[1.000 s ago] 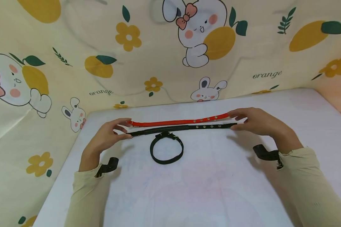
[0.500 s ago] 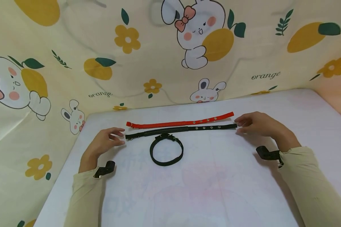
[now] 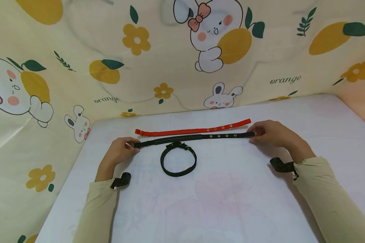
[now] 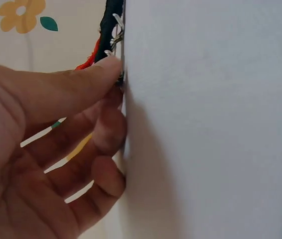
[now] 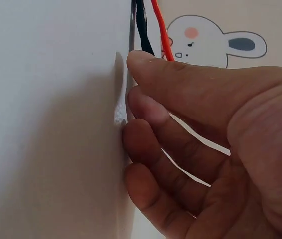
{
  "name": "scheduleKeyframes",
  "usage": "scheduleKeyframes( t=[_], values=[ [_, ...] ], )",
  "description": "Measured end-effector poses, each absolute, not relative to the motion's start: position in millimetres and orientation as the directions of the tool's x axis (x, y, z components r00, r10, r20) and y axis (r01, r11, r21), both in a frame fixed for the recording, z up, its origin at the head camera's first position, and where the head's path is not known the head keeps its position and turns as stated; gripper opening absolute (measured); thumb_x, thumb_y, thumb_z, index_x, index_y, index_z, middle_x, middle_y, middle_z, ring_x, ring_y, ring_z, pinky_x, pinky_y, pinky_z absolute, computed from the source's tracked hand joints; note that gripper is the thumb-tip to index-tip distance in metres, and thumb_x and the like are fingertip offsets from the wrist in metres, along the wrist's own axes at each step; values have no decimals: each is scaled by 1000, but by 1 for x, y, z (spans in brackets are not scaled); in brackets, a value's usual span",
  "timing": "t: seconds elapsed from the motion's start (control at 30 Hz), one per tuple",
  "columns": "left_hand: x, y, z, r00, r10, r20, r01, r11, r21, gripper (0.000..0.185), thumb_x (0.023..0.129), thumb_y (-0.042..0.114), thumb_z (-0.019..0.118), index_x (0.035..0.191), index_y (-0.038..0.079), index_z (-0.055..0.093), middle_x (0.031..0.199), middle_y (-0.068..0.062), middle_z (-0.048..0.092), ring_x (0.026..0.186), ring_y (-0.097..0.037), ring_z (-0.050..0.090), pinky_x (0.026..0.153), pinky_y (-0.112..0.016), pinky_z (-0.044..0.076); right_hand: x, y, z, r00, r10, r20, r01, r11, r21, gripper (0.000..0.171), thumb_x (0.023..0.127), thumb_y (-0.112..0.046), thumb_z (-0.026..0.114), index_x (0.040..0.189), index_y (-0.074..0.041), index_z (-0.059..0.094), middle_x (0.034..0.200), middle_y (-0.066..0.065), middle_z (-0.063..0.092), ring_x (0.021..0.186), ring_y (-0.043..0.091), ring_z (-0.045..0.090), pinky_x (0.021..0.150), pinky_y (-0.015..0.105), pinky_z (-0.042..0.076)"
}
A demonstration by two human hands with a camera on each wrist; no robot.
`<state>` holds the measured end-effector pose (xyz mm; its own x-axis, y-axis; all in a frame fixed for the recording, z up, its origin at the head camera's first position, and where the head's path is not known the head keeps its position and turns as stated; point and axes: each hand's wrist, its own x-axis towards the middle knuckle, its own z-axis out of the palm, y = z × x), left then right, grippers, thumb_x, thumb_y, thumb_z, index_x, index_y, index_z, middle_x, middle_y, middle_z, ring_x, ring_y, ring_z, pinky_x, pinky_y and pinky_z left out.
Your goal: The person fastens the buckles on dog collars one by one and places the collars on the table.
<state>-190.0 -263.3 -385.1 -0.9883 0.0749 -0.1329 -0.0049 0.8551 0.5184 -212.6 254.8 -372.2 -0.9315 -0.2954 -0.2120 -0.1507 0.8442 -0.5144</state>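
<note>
A straightened black collar (image 3: pixel 177 138) with metal eyelets lies across the white table. My left hand (image 3: pixel 119 151) pinches its buckle end; in the left wrist view the thumb (image 4: pixel 108 69) presses against that end beside the metal buckle (image 4: pixel 117 32). The eyelet end lies between the thumb and fingers of my right hand (image 3: pixel 272 135), which pinches it; the right thumb (image 5: pixel 146 64) hides the tip in the right wrist view. Just behind lies a straight red collar (image 3: pixel 182 132), untouched. In front, a second black collar (image 3: pixel 177 174) is buckled into a ring.
The white table (image 3: pixel 182 209) extends around the collars. Behind it and to the left hangs a cream cloth (image 3: pixel 176 54) printed with rabbits and oranges. Black wrist mounts (image 3: pixel 121 180) sit at both sleeve cuffs.
Both hands let go of the straight black collar and drew slightly apart from its ends, then came back in to grip them. The red collar and the ring-shaped collar stay in place.
</note>
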Motion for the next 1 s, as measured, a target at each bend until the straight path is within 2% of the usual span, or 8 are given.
scheduleKeyframes(
  t=[0.23,0.43,0.53,0.7,0.87,1.0],
  values=[
    [-189,-262,-383,-993,26,-111,-38,845,533,26,90,17,72,115,8,73,99,-12,66,95,-27,63,81,-36,47,-212,255,-366,-939,-270,-211,-131,853,-506,33,89,-29,74,118,-13,72,98,6,62,97,26,52,76,32,41],
    [-190,-263,-384,-990,1,-143,-79,828,556,28,92,20,70,119,9,70,111,-16,67,107,-32,62,89,-44,50,-212,257,-364,-945,-254,-205,-111,839,-533,32,90,-31,74,117,-15,72,99,6,68,97,26,53,74,31,42],
    [-189,-263,-382,-988,1,-153,-88,813,575,30,94,20,69,122,9,69,118,-18,67,110,-33,62,86,-39,52,-213,256,-363,-951,-254,-176,-113,816,-567,32,90,-30,74,118,-13,72,96,6,69,94,25,53,71,30,42],
    [-189,-263,-378,-986,27,-165,-87,762,641,33,95,21,67,126,8,65,114,-18,67,100,-29,65,73,-27,51,-211,255,-359,-957,-246,-152,-93,762,-641,38,92,-34,72,119,-9,67,95,5,69,88,17,55,71,27,42],
    [-188,-263,-375,-984,6,-181,-122,713,690,35,95,21,67,128,10,66,102,-14,70,88,-21,65,74,-28,47,-211,252,-356,-960,-230,-161,-50,706,-706,51,90,-48,70,126,-12,64,104,4,68,96,15,59,84,29,45],
    [-188,-263,-372,-986,3,-168,-115,719,685,37,94,20,70,129,10,67,99,-13,72,84,-17,66,75,-28,46,-213,247,-355,-965,-216,-152,-41,691,-721,52,90,-48,71,128,-13,64,103,2,67,99,15,58,86,31,45]
  ],
)
